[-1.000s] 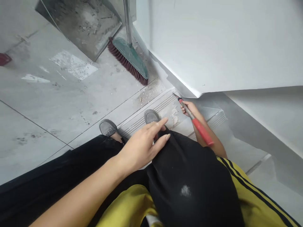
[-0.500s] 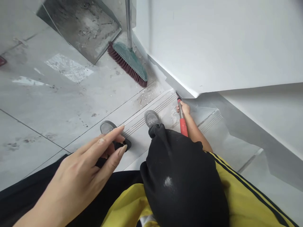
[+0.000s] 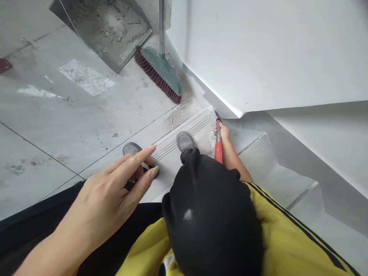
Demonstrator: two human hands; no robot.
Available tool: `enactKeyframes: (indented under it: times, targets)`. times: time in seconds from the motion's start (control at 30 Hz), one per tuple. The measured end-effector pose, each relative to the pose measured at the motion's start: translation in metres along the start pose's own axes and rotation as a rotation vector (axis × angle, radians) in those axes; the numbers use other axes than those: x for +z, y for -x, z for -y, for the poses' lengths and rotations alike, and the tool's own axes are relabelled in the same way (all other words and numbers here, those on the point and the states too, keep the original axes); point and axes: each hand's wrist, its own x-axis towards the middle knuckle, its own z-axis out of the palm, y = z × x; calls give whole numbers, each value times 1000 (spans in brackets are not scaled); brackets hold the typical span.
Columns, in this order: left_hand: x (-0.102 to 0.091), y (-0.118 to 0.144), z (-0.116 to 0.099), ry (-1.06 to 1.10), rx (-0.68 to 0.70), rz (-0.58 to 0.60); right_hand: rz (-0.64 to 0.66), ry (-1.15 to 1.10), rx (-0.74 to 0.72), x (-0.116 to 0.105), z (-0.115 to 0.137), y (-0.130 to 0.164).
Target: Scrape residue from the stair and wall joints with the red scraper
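Observation:
My right hand (image 3: 225,131) is wrapped round the grey shaft of a red-handled scraper (image 3: 218,151), low beside the stair edge. The tool's narrow tip points into the corner where the grooved step (image 3: 198,124) meets the grey skirting (image 3: 221,108); the tip itself is too small to make out well. My left hand (image 3: 115,191) hovers over my left leg and shoe with thumb and forefinger apart, nothing visible between them. White dust smears the step near my right shoe (image 3: 184,141).
A broom (image 3: 162,71) with dark red bristles stands upright near the wall (image 3: 258,53). Behind it lies a dustpan (image 3: 126,63) holding dirt and debris. Crumbs (image 3: 178,117) are scattered on the tile floor (image 3: 94,119). Lower steps (image 3: 281,180) descend to the right.
The view has shifted slightly. My left hand is a little higher and further right. The scraper's red handle has swung slightly left, its tip still at the same corner.

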Motion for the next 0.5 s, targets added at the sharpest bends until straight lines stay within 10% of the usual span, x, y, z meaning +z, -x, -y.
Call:
enactKeyframes:
  times: [0.5]
  targets:
    - [-1, 14, -17, -70, 38, -62, -77, -127, -192, 10, -39, -6]
